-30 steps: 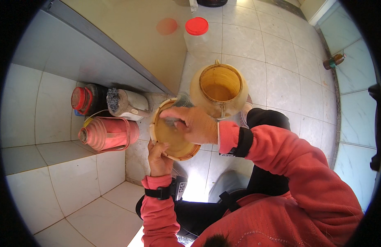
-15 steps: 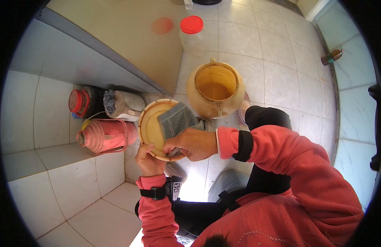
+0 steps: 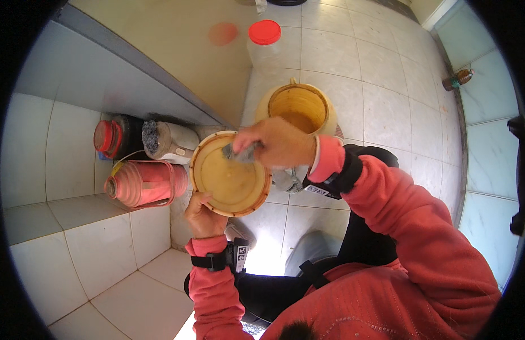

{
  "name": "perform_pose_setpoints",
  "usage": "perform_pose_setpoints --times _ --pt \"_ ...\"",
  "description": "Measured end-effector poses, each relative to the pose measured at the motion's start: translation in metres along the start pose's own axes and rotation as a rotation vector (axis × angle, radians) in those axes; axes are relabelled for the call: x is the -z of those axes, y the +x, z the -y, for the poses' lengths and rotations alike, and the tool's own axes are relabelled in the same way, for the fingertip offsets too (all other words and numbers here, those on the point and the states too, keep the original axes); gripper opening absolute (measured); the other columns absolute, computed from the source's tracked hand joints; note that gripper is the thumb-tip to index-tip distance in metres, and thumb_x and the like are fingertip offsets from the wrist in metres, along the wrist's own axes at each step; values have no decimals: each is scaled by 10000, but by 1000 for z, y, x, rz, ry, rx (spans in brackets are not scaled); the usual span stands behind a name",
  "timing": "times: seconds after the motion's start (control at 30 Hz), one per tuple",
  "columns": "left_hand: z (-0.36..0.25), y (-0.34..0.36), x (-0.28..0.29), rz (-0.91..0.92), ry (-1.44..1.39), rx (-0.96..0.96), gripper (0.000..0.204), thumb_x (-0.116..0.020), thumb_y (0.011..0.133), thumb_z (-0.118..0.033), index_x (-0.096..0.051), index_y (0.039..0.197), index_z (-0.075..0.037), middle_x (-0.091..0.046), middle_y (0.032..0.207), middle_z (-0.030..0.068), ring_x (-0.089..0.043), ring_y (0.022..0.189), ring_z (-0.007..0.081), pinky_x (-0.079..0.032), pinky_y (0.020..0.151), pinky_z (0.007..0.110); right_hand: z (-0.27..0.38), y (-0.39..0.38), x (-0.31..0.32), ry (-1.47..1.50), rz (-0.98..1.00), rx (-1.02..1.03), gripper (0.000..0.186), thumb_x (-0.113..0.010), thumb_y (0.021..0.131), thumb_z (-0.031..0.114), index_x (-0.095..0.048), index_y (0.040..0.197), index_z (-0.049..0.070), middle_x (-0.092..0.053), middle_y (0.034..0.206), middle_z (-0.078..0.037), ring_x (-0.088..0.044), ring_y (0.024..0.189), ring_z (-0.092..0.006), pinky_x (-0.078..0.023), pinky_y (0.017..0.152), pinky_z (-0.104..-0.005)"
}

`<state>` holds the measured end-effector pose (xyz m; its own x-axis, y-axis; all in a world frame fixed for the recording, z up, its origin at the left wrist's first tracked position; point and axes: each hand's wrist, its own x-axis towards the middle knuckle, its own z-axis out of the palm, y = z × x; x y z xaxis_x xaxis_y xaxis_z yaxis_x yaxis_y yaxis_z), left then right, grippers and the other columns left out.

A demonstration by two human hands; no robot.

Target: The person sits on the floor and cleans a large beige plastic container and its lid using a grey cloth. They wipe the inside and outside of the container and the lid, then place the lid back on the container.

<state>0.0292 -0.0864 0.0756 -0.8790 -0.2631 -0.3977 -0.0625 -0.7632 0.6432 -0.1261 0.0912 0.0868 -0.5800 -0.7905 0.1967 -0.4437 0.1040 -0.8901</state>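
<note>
A round yellowish lid (image 3: pixel 231 184) with a brown-stained rim is tilted up in front of me. My left hand (image 3: pixel 204 215) grips its lower left edge, thumb over the rim. My right hand (image 3: pixel 282 144) is closed around a grey cloth (image 3: pixel 240 153), pressed near the lid's upper right part. Some of the cloth hangs down below that hand. Just beyond stands a cream wide-mouthed pot (image 3: pixel 299 105), open at the top and yellow inside; my right hand covers part of its near side.
Left of the lid lie a pink thermos (image 3: pixel 143 184), a whitish cylindrical container (image 3: pixel 174 141) and a dark jar with a red lid (image 3: pixel 106 139). Farther off stands a clear jar with a red cap (image 3: pixel 264 33). A brown bottle (image 3: pixel 458 79) is by the right wall.
My right hand has moved up and right across the lid, with the cloth now bunched in it. More of the lid's face shows. My left hand keeps its hold.
</note>
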Motion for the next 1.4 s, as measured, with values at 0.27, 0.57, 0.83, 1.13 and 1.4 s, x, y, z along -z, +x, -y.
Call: perform_pose_setpoints --times 0.27,0.57,0.83,1.13,1.4 --pt "11 4 3 -101 111 89 528 -514 763 -120 -474 1275 4 -530 1274 142 -499 1200 302 -414 1011 470 22 7 32 695 -209 -170 348 -502 772 -77 -612 1097 -15 -646 955 -42 -589 846 -105 -483 767 -247" --pt "36 12 15 -58 69 271 528 -487 778 -169 -460 1273 12 -542 1259 138 -524 1174 301 -435 989 468 76 19 30 1045 -271 112 442 -451 794 -107 -554 1216 -21 -589 1112 -70 -570 976 -135 -450 887 -275" --pt "39 0 16 29 -11 295 489 -474 779 -156 -485 1241 4 -577 1206 133 -575 1103 300 -448 974 462 164 46 21 1181 -143 396 453 -453 798 -100 -538 1236 -20 -601 1084 -94 -579 981 -163 -465 880 -284" --pt "13 -22 16 134 -248 70 483 -489 740 -134 -514 1207 -14 -590 1189 115 -543 1117 301 -385 1021 478 162 13 -26 827 -152 91 394 -458 843 -74 -567 1214 4 -605 1074 -88 -586 954 -167 -468 848 -292" --pt "-1 -27 13 270 -287 33 508 -492 755 -139 -497 1244 -4 -563 1243 129 -516 1157 321 -360 1038 489 73 -18 -28 -502 75 472 599 -700 784 283 -478 1313 109 -517 1193 -201 -540 1037 -373 -462 864 -402"
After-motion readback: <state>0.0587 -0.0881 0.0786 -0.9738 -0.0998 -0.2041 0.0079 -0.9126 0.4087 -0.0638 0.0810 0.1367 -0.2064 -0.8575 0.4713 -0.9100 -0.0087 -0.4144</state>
